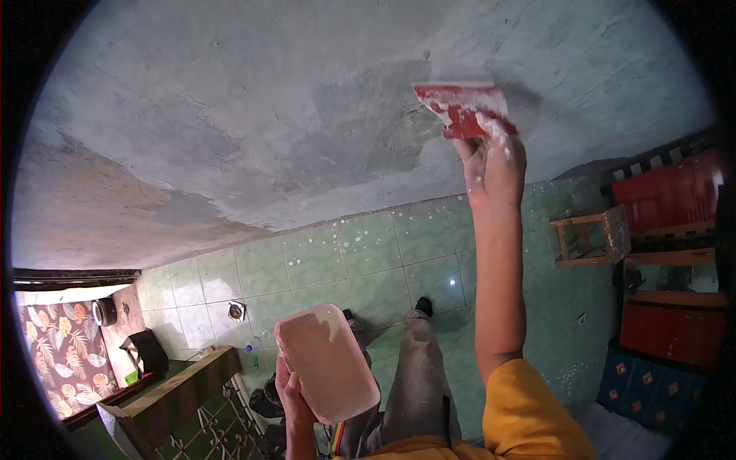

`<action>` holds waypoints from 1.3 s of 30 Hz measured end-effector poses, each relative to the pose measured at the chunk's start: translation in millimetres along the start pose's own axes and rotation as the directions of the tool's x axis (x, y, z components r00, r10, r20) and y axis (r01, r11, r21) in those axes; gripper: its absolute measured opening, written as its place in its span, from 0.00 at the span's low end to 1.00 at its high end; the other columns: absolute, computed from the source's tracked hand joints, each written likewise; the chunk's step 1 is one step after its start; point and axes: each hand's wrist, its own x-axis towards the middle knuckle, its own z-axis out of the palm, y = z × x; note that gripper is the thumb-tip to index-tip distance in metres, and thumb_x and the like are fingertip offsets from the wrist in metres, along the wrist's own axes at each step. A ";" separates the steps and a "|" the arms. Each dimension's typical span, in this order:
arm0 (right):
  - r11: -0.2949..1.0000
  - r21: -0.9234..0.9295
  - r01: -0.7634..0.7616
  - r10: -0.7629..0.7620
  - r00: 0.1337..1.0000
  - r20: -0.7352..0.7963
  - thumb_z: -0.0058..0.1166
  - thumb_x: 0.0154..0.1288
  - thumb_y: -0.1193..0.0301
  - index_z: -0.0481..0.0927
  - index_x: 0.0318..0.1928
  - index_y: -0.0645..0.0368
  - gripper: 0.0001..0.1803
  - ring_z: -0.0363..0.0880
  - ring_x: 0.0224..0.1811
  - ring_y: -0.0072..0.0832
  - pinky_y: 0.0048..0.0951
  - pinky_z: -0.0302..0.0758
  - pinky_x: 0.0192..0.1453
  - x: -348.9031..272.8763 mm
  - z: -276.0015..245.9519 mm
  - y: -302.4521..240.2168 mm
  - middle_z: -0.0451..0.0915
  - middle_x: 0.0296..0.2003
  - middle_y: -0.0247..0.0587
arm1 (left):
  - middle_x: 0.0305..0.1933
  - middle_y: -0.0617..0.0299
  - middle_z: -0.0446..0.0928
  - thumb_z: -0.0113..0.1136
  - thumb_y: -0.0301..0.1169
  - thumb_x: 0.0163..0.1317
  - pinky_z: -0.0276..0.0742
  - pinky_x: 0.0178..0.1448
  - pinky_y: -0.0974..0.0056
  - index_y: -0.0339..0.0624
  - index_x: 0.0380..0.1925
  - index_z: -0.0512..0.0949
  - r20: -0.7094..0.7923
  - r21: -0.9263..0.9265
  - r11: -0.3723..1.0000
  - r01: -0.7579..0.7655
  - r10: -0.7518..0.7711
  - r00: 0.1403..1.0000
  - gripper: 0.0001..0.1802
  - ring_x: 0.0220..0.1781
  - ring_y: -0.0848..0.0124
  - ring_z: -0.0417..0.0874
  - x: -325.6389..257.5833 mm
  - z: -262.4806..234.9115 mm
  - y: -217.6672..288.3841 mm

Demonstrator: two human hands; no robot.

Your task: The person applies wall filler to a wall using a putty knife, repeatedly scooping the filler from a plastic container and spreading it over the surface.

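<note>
With its fingers closed round it, my right hand [494, 157] presses a red putty spreader [464, 111] smeared with white paste against the grey wall [253, 100]. White paste also coats my thumb and fingers. A pale line of filler lies along the spreader's far edge, and darker damp-looking patches show on the wall to its left. Lower down, my left hand [294, 395] grips the left side of a pink rectangular tub [327, 364], tilted towards me. Pale putty covers the inside of the tub. Some of the left fingers are hidden beneath it.
Green floor tiles [318, 264] with white splashes run below the wall. A wooden stool [590, 236] and red furniture [671, 192] stand at the right. To the left are a wooden-topped metal grille [180, 391], a black bag [144, 354] and a patterned curtain [65, 353].
</note>
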 end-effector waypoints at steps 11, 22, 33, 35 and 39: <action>0.907 -0.038 -0.419 0.372 0.842 -0.392 0.48 0.66 0.80 0.74 0.45 0.62 0.08 0.82 0.41 0.35 0.41 0.84 0.52 48.1 -112.1 226.7 0.79 0.42 0.44 | 0.64 0.54 0.70 0.61 0.63 0.54 0.72 0.63 0.61 0.31 0.70 0.57 -0.002 0.071 0.997 0.035 -0.035 0.999 0.56 0.62 0.65 0.74 6.3 -21.3 -16.1; 0.998 0.043 0.040 -0.040 0.999 0.003 0.50 0.68 0.78 0.74 0.48 0.68 0.10 0.81 0.47 0.37 0.41 0.84 0.56 -13.6 17.7 54.9 0.78 0.45 0.48 | 0.64 0.54 0.70 0.61 0.58 0.55 0.68 0.67 0.60 0.32 0.69 0.59 0.045 0.074 0.997 0.019 -0.022 0.999 0.51 0.64 0.64 0.72 18.3 -61.9 4.5; 0.907 0.012 -0.421 0.403 0.858 -0.317 0.48 0.67 0.81 0.71 0.49 0.63 0.11 0.81 0.46 0.38 0.47 0.84 0.54 28.1 -101.6 299.6 0.76 0.45 0.46 | 0.64 0.53 0.70 0.61 0.57 0.55 0.69 0.66 0.59 0.32 0.68 0.60 -0.019 0.082 0.992 0.091 -0.090 0.996 0.50 0.63 0.64 0.73 33.0 -79.7 -10.8; 0.938 0.044 -0.345 0.335 0.862 -0.380 0.47 0.67 0.82 0.71 0.48 0.65 0.10 0.81 0.44 0.37 0.47 0.84 0.54 37.2 -70.4 283.0 0.76 0.44 0.46 | 0.64 0.54 0.70 0.61 0.58 0.55 0.69 0.66 0.59 0.32 0.69 0.60 -0.050 0.112 0.990 0.085 -0.080 0.996 0.50 0.63 0.64 0.73 32.0 -82.1 -8.1; 0.978 -0.008 -0.208 0.204 0.966 -0.160 0.46 0.68 0.82 0.72 0.47 0.66 0.09 0.81 0.41 0.32 0.39 0.83 0.57 -3.4 7.3 178.9 0.76 0.42 0.44 | 0.64 0.54 0.70 0.61 0.58 0.55 0.69 0.66 0.59 0.32 0.69 0.60 -0.036 0.096 0.994 0.055 -0.052 0.998 0.51 0.63 0.64 0.73 31.5 -86.5 2.6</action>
